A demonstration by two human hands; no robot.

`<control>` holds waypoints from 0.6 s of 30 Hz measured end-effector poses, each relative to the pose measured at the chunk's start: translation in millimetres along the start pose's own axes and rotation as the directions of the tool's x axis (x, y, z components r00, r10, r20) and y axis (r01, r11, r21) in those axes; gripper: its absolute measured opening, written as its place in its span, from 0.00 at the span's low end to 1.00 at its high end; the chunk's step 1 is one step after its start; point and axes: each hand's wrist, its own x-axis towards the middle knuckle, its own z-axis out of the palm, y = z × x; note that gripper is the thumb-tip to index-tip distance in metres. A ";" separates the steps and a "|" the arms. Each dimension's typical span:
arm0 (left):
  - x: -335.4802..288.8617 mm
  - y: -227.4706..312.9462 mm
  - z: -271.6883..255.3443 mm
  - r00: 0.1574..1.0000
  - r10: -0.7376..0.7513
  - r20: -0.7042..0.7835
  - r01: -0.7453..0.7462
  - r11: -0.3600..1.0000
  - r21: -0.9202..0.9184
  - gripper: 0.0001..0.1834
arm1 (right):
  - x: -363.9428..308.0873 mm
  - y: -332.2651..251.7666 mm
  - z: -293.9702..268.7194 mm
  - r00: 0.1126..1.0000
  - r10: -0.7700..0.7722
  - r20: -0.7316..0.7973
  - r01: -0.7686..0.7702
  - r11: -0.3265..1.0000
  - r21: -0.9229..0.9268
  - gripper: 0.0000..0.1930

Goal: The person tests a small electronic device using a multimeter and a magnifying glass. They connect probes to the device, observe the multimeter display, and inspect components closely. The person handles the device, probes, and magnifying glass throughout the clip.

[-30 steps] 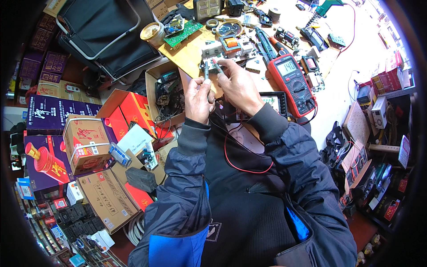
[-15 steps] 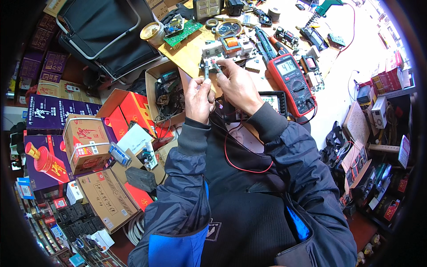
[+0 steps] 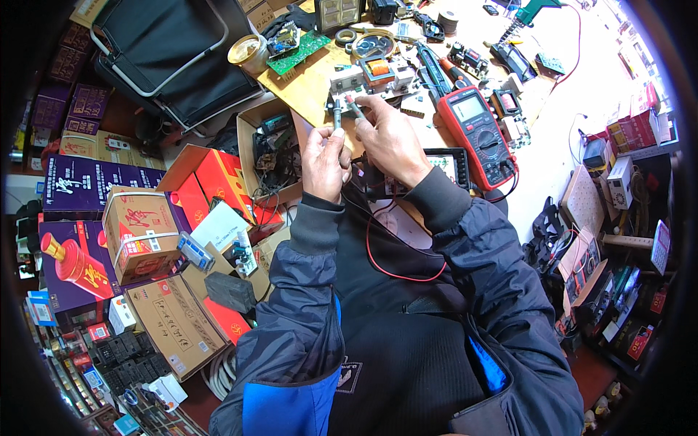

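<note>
My left hand (image 3: 324,164) is closed round a dark test probe (image 3: 337,116), which points up and away from me. Beside it my right hand (image 3: 393,142) grips a red-tipped test probe (image 3: 353,107) between thumb and fingers. Both probes reach the near edge of a circuit board with an orange-wound transformer (image 3: 378,69) and pale blocks; whether their tips touch it I cannot tell. A red and black multimeter (image 3: 478,136) lies tilted to the right of my hands, its display lit. From the hands a red lead (image 3: 372,251) loops down over my lap.
A green circuit board (image 3: 309,51) and a round tub (image 3: 248,52) stand at the bench's far left. Pliers-like tools (image 3: 432,69) and loose electronic parts crowd the bench. Left of my arms are an open carton of parts (image 3: 270,171), stacked boxes (image 3: 143,232) and a folding chair (image 3: 171,58).
The multimeter's display showed large digits before; now it shows no clear figures. Both hands and probes stay in almost the same place.
</note>
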 end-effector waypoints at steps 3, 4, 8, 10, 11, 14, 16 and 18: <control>-0.1 1.3 1.3 1.000 -0.005 -0.004 0.005 1.000 0.000 0.10 | 0.3 -0.1 0.0 1.000 0.013 0.003 -0.013 1.000 0.001 0.22; 0.0 1.5 1.6 1.000 -0.006 -0.004 0.006 1.000 0.001 0.10 | 0.5 0.0 -0.1 1.000 0.012 0.001 -0.012 1.000 0.011 0.22; 1.1 1.2 0.8 1.000 -0.002 0.001 0.002 1.000 0.005 0.10 | 0.5 0.4 0.9 1.000 -0.004 -0.009 0.004 0.999 0.035 0.21; 1.2 0.8 0.3 1.000 -0.002 0.008 0.002 1.000 -0.002 0.10 | 0.3 0.5 2.1 1.000 -0.009 -0.029 0.012 0.996 0.086 0.20; 1.0 0.6 0.1 1.000 0.004 0.012 -0.004 1.000 -0.003 0.10 | 0.2 0.8 2.2 1.000 -0.004 -0.027 0.007 0.996 0.088 0.19; 0.1 0.4 0.6 1.000 0.008 0.015 -0.008 1.000 -0.001 0.10 | -0.5 1.7 1.0 1.000 -0.007 -0.028 0.010 0.996 0.086 0.19; -0.3 0.1 1.4 1.000 0.016 0.017 -0.016 1.000 -0.001 0.10 | -1.7 1.9 0.0 0.999 -0.034 -0.040 0.037 0.997 0.075 0.19; -0.2 -0.2 1.7 1.000 0.009 0.002 -0.009 1.000 -0.008 0.10 | -2.8 1.8 -0.8 0.999 -0.025 -0.036 0.028 0.996 0.086 0.19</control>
